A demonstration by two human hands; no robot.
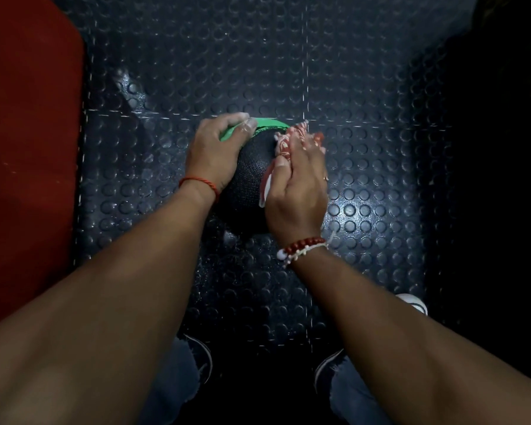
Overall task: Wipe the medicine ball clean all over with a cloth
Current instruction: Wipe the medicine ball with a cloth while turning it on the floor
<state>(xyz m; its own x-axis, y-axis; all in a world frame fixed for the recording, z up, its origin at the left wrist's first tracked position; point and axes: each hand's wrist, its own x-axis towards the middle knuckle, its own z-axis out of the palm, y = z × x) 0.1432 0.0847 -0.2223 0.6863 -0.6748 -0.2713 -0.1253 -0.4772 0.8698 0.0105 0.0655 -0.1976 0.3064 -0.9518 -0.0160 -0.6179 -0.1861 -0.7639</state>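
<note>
A black textured medicine ball [252, 167] with a green band [270, 124] on its far side sits on the studded floor between my hands. My left hand [216, 150] grips the ball's left side, fingers curled over the green band. My right hand [298, 188] presses a red-and-white patterned cloth [284, 142] flat against the ball's right side, fingers stretched forward, thumb lying on the cloth. Cloth sticks out past the fingertips and below the thumb. The ball's underside and right side are hidden.
Dark rubber floor tiles [365, 194] with round studs surround the ball. A red padded surface [28, 148] fills the left edge. My two shoes [201, 360] and jeans show at the bottom. The right side is dark shadow.
</note>
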